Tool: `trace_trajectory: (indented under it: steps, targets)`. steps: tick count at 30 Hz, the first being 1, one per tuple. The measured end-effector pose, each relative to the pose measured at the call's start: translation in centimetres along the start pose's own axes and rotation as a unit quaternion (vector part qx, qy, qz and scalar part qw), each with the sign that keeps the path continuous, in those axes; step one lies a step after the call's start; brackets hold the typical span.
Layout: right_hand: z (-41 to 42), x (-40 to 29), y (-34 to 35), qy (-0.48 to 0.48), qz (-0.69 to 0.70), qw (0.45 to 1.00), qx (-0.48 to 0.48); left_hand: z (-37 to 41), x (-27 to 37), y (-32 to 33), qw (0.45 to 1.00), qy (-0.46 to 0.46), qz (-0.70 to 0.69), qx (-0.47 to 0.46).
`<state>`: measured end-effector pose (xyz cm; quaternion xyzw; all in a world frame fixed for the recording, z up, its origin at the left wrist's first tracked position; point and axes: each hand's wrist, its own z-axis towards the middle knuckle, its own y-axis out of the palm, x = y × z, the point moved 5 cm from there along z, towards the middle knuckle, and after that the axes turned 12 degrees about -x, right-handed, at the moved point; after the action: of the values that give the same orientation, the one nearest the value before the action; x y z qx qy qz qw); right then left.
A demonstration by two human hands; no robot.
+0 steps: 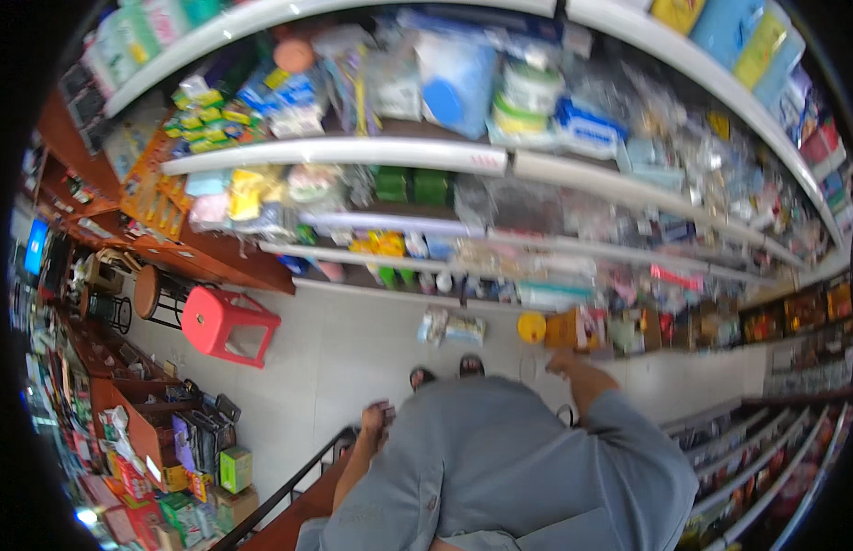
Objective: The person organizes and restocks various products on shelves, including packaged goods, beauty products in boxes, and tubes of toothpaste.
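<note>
My left hand (376, 418) hangs low beside my body with its fingers loosely bent, and nothing shows in it. It is near the black rail (289, 485) at the lower left. On the other side, my right hand (568, 364) is held out from my body with fingers somewhat apart. No object is visible in it; its details are blurred. Just beyond it stand a yellow round-topped container (531, 327) and an open carton (636, 330). Two plastic-wrapped packets (451, 326) lie on the floor ahead of my shoes (471, 365).
Stocked shelves (399, 153) curve across the front, holding bagged goods and a blue-and-white pack (457, 82). A red plastic stool (223, 324) and a round wooden-topped stool (147, 293) stand at left. Boxes (235, 468) are stacked lower left; another rack (750, 475) is lower right.
</note>
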<state>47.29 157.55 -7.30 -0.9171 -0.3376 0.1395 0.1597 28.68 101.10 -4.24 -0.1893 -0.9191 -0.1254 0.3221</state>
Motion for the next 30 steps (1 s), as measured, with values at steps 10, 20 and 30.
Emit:
trace_trajectory:
  steps: [10,20,30]
  targets:
    - [-3.6,0.2,-1.8,-0.091,0.135,0.975,0.151,0.1,4.9,1.9,0.975,-0.127,0.169,-0.069]
    - [-2.4,-10.6,3.0,-0.110,0.242,0.960,-0.082,3.3,9.1,5.0,0.974,-0.090,0.188,-0.091]
    - [-2.9,-13.6,0.7,-0.070,0.090,0.959,-0.259,3.1,5.4,5.9,0.980,-0.068,0.179,-0.055]
